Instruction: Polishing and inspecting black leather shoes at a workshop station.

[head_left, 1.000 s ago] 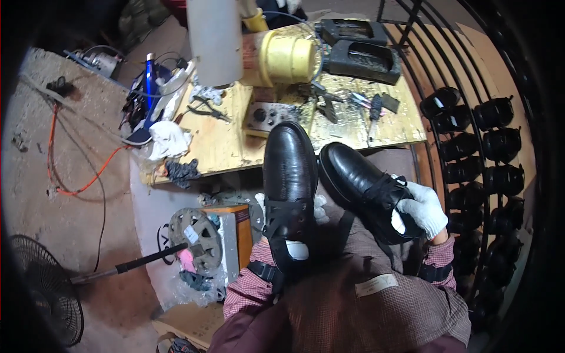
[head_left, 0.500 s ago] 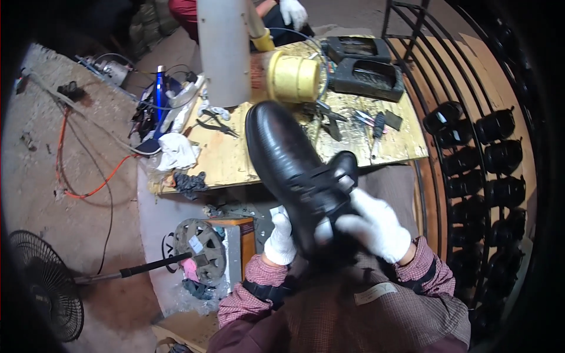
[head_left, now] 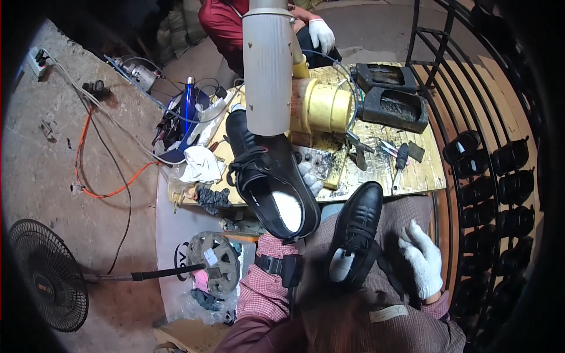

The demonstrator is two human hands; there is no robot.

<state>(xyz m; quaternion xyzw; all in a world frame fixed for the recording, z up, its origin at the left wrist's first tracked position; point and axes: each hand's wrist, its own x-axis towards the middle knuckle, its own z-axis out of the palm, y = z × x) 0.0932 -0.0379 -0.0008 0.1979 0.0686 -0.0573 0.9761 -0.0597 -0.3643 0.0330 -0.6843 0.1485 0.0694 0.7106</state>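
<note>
On the person's lap [head_left: 406, 212], just L of R hand [head_left: 422, 262], rests the lower shoe [head_left: 360, 226], its long axis running away from the body, toe far. R hand is nearer to it, fingers a bit apart, w/ nothing held. L hand [head_left: 310, 179], mostly hidden, is clamped on the raised shoe [head_left: 278, 175], toe up-left near the grey tube [head_left: 268, 76]; contact, cannot tell. Qty: 2 shoes at hands, 1 tube, 2 black blocks [head_left: 391, 119].

White-gloved hands [head_left: 422, 259], pink-checked sleeves [head_left: 259, 292], black buckled strap [head_left: 269, 264]
</note>
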